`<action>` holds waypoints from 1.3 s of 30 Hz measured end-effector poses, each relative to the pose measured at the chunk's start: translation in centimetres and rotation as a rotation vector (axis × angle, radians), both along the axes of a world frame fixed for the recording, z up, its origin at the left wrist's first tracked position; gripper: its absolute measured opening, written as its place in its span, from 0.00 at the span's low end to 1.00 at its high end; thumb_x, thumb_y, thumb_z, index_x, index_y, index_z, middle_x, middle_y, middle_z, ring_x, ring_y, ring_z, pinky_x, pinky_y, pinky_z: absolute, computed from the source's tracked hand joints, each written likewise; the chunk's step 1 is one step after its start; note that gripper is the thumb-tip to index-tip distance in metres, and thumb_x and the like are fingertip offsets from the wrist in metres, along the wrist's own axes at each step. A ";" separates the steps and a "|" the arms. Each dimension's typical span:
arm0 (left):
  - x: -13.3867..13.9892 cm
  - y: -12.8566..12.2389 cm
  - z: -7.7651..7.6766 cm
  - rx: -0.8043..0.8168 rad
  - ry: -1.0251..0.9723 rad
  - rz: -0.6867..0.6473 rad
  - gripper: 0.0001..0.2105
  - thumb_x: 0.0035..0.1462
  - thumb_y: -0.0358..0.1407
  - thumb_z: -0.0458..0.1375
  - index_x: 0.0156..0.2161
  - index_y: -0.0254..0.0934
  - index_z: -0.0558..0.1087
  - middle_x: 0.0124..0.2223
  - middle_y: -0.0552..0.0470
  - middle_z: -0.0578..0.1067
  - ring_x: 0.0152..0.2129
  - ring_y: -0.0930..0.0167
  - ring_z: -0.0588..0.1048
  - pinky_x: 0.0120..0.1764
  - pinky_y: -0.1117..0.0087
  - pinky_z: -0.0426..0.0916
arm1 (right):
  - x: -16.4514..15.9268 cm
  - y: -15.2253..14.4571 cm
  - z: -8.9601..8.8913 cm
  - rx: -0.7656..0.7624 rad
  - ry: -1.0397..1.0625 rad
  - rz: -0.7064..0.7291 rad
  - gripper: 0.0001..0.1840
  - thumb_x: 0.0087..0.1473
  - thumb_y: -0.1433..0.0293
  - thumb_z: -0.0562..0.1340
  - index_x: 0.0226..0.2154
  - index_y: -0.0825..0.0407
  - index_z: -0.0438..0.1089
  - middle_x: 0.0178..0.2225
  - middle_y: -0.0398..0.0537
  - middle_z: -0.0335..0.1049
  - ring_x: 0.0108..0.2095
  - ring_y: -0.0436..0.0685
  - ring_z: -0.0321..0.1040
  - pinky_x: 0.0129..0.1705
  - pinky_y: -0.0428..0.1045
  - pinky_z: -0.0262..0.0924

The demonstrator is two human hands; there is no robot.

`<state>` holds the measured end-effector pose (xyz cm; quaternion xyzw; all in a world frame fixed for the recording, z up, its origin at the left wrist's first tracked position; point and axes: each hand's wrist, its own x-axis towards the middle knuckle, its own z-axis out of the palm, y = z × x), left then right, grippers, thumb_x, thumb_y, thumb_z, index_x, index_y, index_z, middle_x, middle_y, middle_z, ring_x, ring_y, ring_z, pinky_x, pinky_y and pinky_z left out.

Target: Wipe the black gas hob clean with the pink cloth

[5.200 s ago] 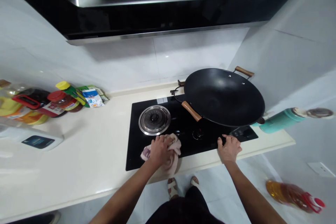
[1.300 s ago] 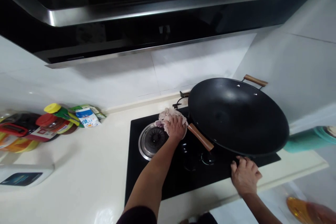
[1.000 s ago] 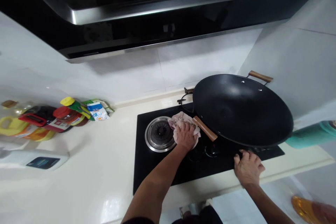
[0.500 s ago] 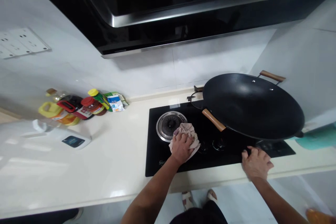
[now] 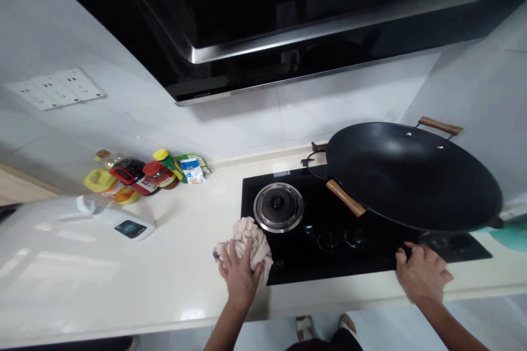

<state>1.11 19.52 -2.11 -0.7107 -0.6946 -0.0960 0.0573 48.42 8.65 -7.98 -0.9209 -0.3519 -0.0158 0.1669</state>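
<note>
A crumpled pale pink cloth lies over the left front corner of the black glass cooktop and onto the white counter. My left hand presses on it from above, its fingers spread and bent into the folds. The left burner, with a steel ring around it, stands uncovered just behind the cloth. At the cooktop's front edge on the right rests my right hand, fingers loosely bent with nothing held. A large black wok with wooden handles sits over the right side, behind that hand.
On the counter at left lies a white jug, with several bottles, a red-lidded jar and packets by the wall. Low overhead hangs the black range hood. Something teal is at the right edge.
My left hand has wiped the cloth leftward and toward me, from beside the left burner to the cooktop's left front corner. The right hand stays at the front edge. The view has shifted slightly.
</note>
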 end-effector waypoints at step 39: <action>27.4 29.8 1.3 -0.274 -0.057 -0.088 0.34 0.69 0.54 0.48 0.75 0.47 0.61 0.81 0.40 0.50 0.76 0.40 0.49 0.72 0.31 0.44 | -0.5 0.6 -1.1 -0.090 -0.218 0.044 0.19 0.72 0.61 0.49 0.47 0.54 0.70 0.51 0.65 0.69 0.60 0.75 0.61 0.55 0.67 0.58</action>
